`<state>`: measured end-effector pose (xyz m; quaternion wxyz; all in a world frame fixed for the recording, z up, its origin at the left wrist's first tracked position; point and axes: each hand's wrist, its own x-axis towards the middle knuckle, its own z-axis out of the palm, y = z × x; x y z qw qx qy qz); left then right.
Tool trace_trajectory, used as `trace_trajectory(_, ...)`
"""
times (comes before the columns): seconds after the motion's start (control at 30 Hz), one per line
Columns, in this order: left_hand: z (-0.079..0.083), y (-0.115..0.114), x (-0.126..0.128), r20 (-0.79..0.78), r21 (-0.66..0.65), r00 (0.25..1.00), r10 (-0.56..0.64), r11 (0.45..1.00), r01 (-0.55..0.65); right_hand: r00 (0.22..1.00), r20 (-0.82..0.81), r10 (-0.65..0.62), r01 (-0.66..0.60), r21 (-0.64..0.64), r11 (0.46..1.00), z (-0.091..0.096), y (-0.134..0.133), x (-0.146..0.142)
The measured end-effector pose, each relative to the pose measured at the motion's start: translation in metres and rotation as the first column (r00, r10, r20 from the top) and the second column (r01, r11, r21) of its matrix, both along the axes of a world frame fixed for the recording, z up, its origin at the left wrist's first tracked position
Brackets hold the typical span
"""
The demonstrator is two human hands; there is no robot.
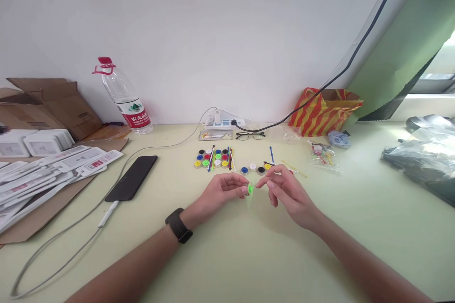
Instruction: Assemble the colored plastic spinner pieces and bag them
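Between the thumb and fingers of my left hand is a small round green disc. A faint green blur hangs just below it. My right hand is beside it on the right, its index finger pointing at the disc with a small gap, fingers apart and nothing visible in them. Beyond my hands lie several small round discs, among them a blue disc, a white disc and a black disc. Thin coloured plastic sticks rest across a further group of discs. A blue stick lies apart.
A phone with a charging cable lies left, near stacked white labels and a cardboard box. At the wall stand a water bottle, power strip, glasses and a striped bag. Plastic bags lie right.
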<state>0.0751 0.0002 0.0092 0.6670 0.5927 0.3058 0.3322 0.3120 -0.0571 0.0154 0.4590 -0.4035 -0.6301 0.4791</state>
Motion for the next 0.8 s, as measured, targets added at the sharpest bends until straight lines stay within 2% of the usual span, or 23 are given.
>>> trace_trajectory(0.8, 0.0006, 0.0000, 0.0007, -0.005, -0.006, 1.000, -0.002, 1.000, 0.002, 1.000, 0.023, 0.016, -0.016, 0.016, 1.000, -0.0005, -0.0007, -0.0013)
